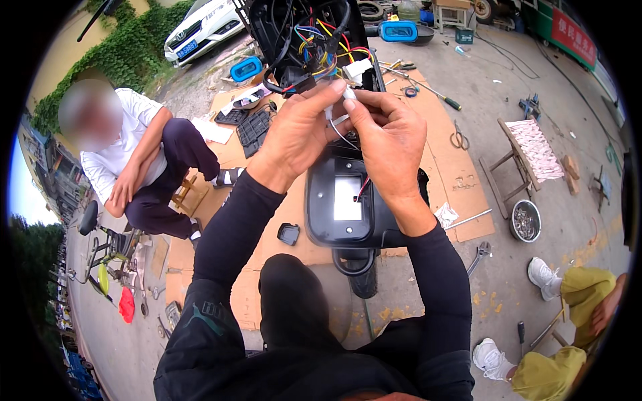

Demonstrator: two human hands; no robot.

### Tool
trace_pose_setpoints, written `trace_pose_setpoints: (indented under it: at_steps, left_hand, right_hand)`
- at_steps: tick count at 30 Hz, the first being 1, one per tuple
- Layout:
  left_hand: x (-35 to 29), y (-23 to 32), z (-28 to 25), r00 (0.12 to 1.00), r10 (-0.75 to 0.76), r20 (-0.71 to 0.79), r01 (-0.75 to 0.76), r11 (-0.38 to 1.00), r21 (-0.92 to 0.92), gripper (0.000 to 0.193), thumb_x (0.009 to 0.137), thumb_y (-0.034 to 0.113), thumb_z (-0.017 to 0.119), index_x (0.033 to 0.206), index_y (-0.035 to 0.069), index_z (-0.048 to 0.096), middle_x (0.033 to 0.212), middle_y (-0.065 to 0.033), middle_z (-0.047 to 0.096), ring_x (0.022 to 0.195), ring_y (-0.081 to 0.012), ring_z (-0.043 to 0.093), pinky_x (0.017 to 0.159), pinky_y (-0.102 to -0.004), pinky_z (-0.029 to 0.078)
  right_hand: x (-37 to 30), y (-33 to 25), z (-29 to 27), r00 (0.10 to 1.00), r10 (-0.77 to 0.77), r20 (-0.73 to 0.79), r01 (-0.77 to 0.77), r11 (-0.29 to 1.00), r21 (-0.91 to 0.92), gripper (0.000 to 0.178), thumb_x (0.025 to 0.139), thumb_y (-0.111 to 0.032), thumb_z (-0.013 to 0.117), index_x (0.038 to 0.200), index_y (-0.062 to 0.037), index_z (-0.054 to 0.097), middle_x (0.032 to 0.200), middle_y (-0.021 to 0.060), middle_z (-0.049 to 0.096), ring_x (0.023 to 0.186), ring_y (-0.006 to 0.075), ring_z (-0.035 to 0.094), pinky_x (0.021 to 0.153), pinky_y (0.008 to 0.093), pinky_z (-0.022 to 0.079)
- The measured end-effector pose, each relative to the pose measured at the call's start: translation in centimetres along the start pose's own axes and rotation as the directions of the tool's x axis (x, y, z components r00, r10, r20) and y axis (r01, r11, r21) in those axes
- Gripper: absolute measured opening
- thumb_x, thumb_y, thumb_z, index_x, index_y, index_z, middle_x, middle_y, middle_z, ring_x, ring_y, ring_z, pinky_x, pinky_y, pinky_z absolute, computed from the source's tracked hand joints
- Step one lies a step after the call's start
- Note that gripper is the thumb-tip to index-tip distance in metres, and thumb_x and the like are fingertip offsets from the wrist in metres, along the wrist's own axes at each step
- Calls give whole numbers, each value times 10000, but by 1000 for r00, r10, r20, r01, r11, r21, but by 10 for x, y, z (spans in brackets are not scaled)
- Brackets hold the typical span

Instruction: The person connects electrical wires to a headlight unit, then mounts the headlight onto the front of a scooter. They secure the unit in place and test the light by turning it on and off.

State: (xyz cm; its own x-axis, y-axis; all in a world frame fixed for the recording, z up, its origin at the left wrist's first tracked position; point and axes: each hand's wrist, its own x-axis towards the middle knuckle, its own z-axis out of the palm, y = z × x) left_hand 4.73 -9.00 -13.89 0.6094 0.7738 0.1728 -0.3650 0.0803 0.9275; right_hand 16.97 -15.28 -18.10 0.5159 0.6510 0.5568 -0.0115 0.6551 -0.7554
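My left hand (297,130) and my right hand (394,140) meet in front of an electric scooter's opened body. Both are closed, thumbs against fingers, on a small white wire connector (348,92). A thin white wire (341,136) loops down between them. Just beyond my fingertips, a tangle of coloured wires (314,43) fills the black housing (264,20). Below my hands lies the black scooter seat base (321,214) with a rectangular opening. My fingers partly cover the connector, so its far end is hidden.
Cardboard (461,167) lies under the scooter. A seated person (140,140) is at left, another person's legs (575,287) at lower right. Around stand a woven stool (535,150), a metal bowl of small parts (525,221), a wrench (480,257), scissors (459,137) and a screwdriver (452,103).
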Motion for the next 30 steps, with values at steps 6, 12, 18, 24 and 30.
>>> trace_pose_setpoints:
  at_steps: [6, 12, 18, 24, 30]
  left_hand:
    - [-2, 4, -7, 999, -13, 32, 12, 999, 38, 232, 975, 279, 687, 1126, 104, 669, 1107, 28, 631, 1066, -94, 583, 902, -315, 501]
    - [-5, 4, 4, 1000, -6, -18, 5, 1000, -16, 276, 955, 247, 721, 1168, 82, 661, 1114, 12, 647, 1048, -107, 599, 905, -328, 488]
    - [5, -11, 4, 997, 62, 44, -63, 998, 22, 314, 994, 317, 655, 1164, 53, 655, 1059, -13, 648, 984, -118, 600, 869, -323, 500]
    - [-3, -12, -14, 989, 142, 35, -147, 958, 246, 463, 972, 355, 679, 1268, 1, 629, 1050, -66, 706, 957, -134, 656, 878, -296, 523]
    - [-28, -17, -34, 936, 340, 89, -338, 799, 497, 570, 965, 294, 691, 1394, -42, 524, 1124, -133, 730, 1033, -168, 677, 928, -288, 508]
  right_hand:
    - [1, 3, 8, 999, -46, -6, 45, 996, -71, 171, 907, -59, 720, 1013, 75, 729, 824, 75, 738, 715, 77, 665, 630, 237, 516]
    - [-1, -10, 10, 1000, 5, -18, -6, 997, -77, 162, 928, -49, 727, 1038, 71, 730, 867, 52, 721, 749, 75, 669, 622, 204, 507]
    - [10, -6, -12, 984, 100, 150, -100, 995, -8, 256, 962, -68, 686, 1166, 82, 646, 1008, 110, 729, 848, 125, 691, 752, 244, 546]
    - [30, -31, -120, 905, 224, 361, -3, 853, -521, 574, 935, -262, 740, 1381, 48, 554, 1299, 173, 625, 1164, 205, 627, 977, 336, 522]
    - [9, -28, -183, 464, 714, 524, -399, 697, -597, 1048, 790, -434, 826, 1590, -51, 267, 1435, 250, 504, 1191, 307, 639, 978, 361, 514]
